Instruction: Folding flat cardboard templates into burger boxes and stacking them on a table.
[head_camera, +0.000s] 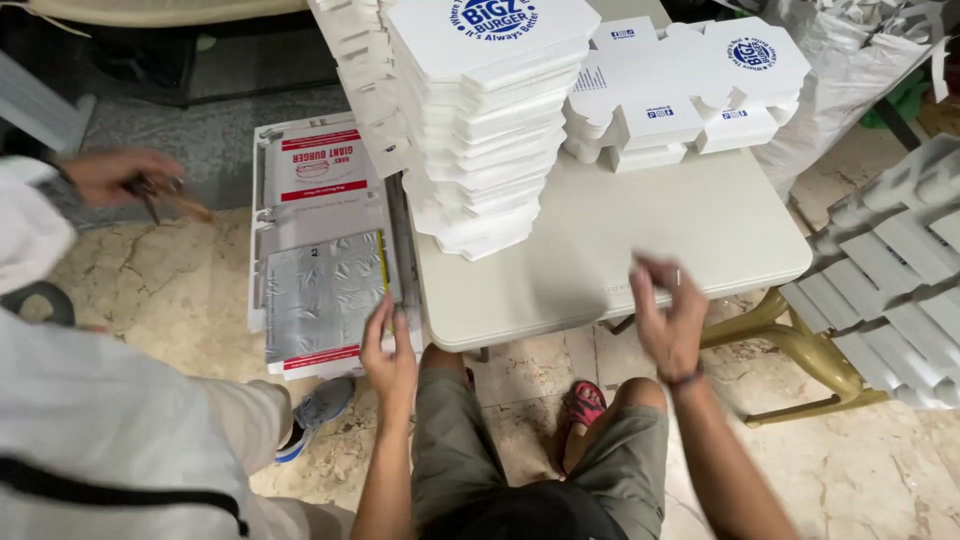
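The left hand (388, 362) touches, fingers spread, the flat carton stack (322, 250) at nine o'clock; the right hand (668, 318) hovers empty, half-curled, over the table (690, 225).

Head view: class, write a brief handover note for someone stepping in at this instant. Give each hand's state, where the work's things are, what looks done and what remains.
Left hand: open, fingertips on the stack of flat box blanks beside the table, gripping nothing.
Right hand: raised over the table's front edge, fingers curled, blurred; no object visible in it.
Done: a tall pile of folded white boxes and a lower pile stand on the table.
Left: the flat blanks remain unfolded.
Another person's hand holds a small tool at left.
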